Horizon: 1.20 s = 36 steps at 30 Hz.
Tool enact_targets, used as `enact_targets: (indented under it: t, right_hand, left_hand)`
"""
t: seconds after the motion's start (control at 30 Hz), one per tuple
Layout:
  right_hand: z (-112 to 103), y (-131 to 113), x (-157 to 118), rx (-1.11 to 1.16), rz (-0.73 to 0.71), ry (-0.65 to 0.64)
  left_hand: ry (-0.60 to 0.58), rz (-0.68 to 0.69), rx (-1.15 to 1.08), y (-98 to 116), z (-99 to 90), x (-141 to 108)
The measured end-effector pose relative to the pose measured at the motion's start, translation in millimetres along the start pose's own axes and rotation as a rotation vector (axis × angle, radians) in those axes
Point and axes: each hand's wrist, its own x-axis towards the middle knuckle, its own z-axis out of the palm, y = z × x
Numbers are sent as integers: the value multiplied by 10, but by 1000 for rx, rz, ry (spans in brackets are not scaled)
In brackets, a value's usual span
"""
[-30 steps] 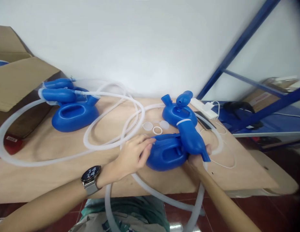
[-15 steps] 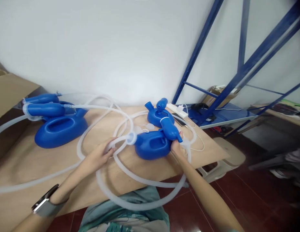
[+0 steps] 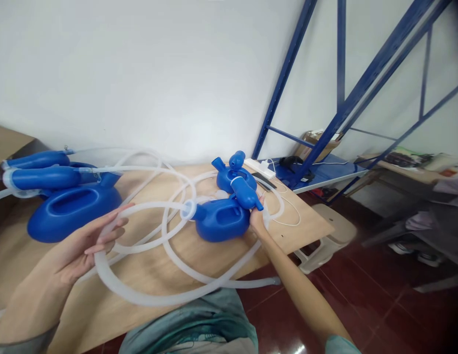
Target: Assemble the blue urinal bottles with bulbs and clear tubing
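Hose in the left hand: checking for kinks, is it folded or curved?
Curved: the hose forms a wide bend; inside the left hand, cannot tell.

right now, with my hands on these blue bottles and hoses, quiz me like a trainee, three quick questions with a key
1. True or false: the left grip has its fingers curled about a pale hose.
2. Which lies nearest the dark flat device?
a) the white power strip
b) the cardboard box
c) the left grip
3. Fill in: the neck of the blue bottle beside the right grip points toward the picture's ____ side.

Key: 1. True. 2. a. 3. Left.
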Motion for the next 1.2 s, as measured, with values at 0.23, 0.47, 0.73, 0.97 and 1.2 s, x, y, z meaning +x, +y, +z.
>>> enact_targets:
  t: [0.23, 0.47, 0.73, 0.97, 1.2]
  right_hand:
    - [-1006, -18, -177, -405, 113, -80]
    - [-1028, 131, -345, -275, 361, -286]
    - [-1143, 160, 16, 307, 524, 86]
    - [-1715, -11, 563, 509, 549, 152]
    - [-1927, -57, 927, 318, 577, 144]
  left_hand:
    - [48, 160, 352, -49, 94, 94]
    - [64, 172, 392, -252, -120, 290]
    - [51, 194, 368, -298, -206, 266]
    - [173, 340, 312, -249, -237, 259]
    - [149, 270, 353, -223, -417, 309]
